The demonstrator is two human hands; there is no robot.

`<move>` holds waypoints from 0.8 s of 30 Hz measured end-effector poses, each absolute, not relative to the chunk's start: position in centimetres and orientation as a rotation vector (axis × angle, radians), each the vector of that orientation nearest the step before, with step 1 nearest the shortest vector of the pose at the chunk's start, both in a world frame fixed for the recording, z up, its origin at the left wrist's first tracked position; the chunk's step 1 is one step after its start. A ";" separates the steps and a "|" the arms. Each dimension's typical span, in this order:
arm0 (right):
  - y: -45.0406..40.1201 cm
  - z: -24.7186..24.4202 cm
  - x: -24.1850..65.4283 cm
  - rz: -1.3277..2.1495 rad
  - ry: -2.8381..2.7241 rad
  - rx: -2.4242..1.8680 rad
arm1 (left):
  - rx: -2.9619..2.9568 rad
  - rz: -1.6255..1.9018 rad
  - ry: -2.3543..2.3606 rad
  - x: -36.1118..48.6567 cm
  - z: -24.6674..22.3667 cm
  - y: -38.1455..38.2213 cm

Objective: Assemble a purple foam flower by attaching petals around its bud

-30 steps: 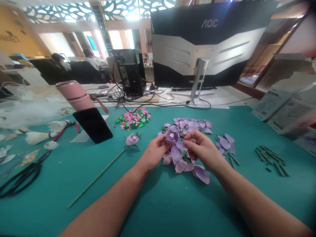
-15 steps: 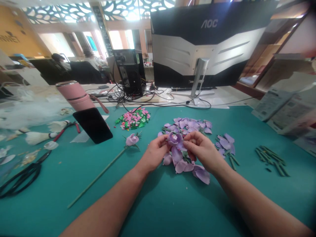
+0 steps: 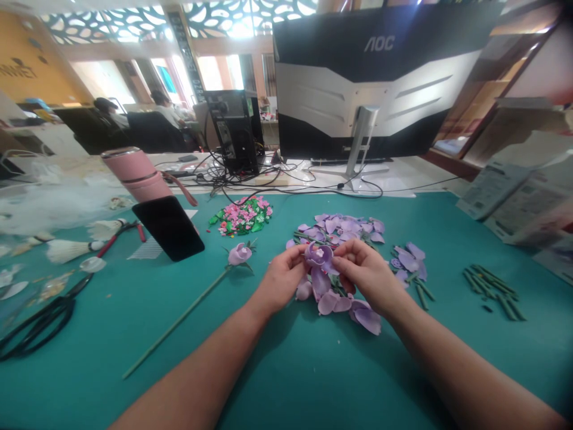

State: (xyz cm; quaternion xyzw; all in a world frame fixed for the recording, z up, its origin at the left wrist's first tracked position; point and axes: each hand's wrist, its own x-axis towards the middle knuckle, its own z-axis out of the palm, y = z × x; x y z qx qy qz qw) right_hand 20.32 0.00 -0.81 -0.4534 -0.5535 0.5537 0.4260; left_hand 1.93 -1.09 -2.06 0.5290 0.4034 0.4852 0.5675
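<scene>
Pinched between left hand (image 3: 281,278) and right hand (image 3: 364,272), fingers closed on a purple bloom (image 3: 319,255) above the petal pile (image 3: 340,298), stemmed flower (image 3: 239,254) at nine o'clock; judged light, soft, easily crushed, best gripped at the base

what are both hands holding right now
Left hand: closed on the purple flower, pinching its left side.
Right hand: closed on the same flower, fingers pinching its right side.

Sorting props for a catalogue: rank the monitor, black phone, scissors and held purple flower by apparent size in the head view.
1. monitor
2. scissors and black phone, too alike to rank
3. purple flower
</scene>
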 end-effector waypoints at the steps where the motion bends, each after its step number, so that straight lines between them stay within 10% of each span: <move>1: 0.0 -0.8 20.3 1.386 -1.379 -1.136 | 1.245 1.142 0.942 2.0 -2.1 -1.1; 24: -0.5 -0.1 20.8 1.286 -1.525 -0.978 | 1.013 1.164 0.983 1.6 -1.6 -0.8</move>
